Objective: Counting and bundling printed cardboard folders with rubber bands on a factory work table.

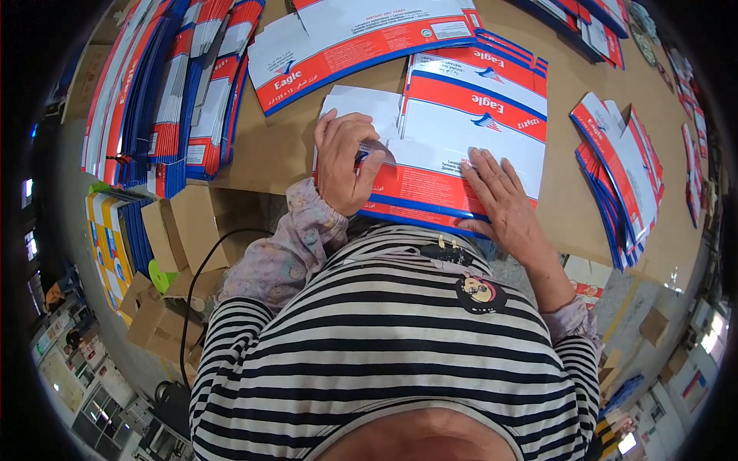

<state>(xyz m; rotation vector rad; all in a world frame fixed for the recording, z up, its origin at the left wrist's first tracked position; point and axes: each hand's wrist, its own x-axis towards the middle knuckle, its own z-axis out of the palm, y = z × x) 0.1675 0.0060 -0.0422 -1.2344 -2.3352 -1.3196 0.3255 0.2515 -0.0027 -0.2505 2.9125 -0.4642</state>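
Note:
A flat, folded carton (pixel 477 138) printed in white, red and blue lies in front of me at the table's near edge. My left hand (pixel 346 163) rests on its left part, fingers curled and thumb bent in. Between that thumb and the fingers shows a thin, shiny greyish piece (pixel 378 150), whose kind I cannot make out. My right hand (pixel 503 196) lies over the carton's lower right part, fingers stretched out on the printed panel and thumb at the near edge.
Tied stacks of flat cartons (pixel 138 100) stand at the left on the brown table (pixel 261 157). More flat cartons (pixel 361 54) lie beyond my hands, and a fanned pile (pixel 619 173) sits at the right. Below the table's left side are open cardboard boxes (pixel 165 307) and a black cable (pixel 188 307).

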